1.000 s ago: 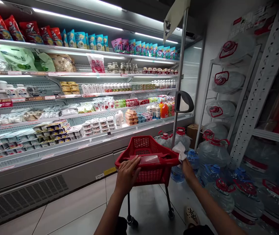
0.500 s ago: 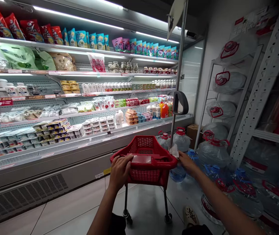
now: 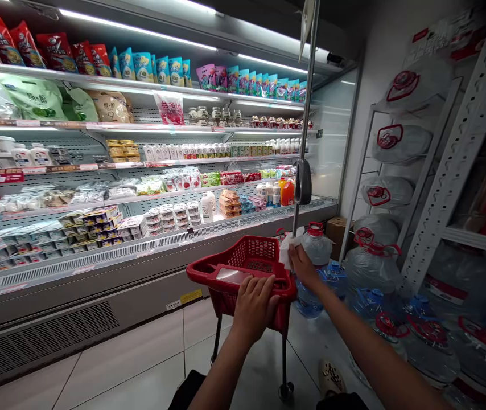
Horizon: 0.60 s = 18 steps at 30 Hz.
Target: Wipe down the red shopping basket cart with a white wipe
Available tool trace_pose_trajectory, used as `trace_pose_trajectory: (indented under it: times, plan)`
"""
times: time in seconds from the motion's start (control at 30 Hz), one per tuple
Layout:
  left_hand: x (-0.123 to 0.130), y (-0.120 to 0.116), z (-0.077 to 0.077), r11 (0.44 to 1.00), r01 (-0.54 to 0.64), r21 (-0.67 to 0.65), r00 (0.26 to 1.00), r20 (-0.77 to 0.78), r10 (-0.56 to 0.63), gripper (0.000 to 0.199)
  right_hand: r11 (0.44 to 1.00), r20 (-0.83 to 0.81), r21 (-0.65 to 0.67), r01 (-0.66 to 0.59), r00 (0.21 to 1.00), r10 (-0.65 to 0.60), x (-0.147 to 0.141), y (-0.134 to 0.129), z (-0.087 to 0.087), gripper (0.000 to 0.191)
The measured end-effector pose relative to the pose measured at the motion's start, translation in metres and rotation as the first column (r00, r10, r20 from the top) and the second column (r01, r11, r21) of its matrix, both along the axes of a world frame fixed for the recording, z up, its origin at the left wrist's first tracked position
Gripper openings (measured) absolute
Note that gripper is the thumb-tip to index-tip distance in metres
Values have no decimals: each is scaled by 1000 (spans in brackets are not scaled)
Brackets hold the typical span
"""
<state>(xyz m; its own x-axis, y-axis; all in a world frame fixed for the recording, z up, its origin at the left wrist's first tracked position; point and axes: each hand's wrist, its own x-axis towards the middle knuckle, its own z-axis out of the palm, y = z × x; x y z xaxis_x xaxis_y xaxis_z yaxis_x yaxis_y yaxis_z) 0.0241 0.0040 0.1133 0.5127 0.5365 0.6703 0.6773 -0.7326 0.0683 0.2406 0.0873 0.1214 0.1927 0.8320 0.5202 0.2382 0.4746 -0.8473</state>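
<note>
A red plastic shopping cart (image 3: 221, 259) with a wheeled metal frame and an upright metal pole (image 3: 308, 108) stands before me, turned a little to the left. My left hand (image 3: 255, 307) grips its near rim, fingers hooked over the top by the clear label panel (image 3: 232, 275). Pinched in my right hand (image 3: 305, 266) is a crumpled white tissue (image 3: 286, 248), pressed to the lower pole at the basket's right side. A dark grey loop handle (image 3: 303, 182) is fixed higher on the pole. The fingertips of my right hand are partly hidden by the tissue.
A lit refrigerated shelf unit (image 3: 157, 256) with dairy cups, bottles and pouches runs along the left and front. Large water bottles (image 3: 371, 265) crowd the floor at right, beside white metal racks (image 3: 435, 165). A cardboard box (image 3: 337, 230) sits behind the cart.
The cart has swivelled, its near rim tilting left. My left hand has shifted right along the rim. My right hand has moved left with the tissue against the pole.
</note>
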Motion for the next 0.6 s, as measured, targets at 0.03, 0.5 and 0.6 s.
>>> trace_pose_trajectory:
  times: [0.03, 0.5, 0.6]
  plan:
    - [-2, 0, -2, 1000, -7, -9, 1000, 5, 7, 40, 1000, 29, -24, -9, 1000, 10, -3, -5, -6, 55]
    - [-38, 0, 14, 997, -39, -66, 996, 73, 44, 22, 997, 299, 40, -65, 953, 50, -6, -55, -65, 49]
    - [-33, 1, 10, 996, -52, -77, 994, 97, 59, 20, 996, 302, 85, 27, 952, -52, -49, -66, -85, 52]
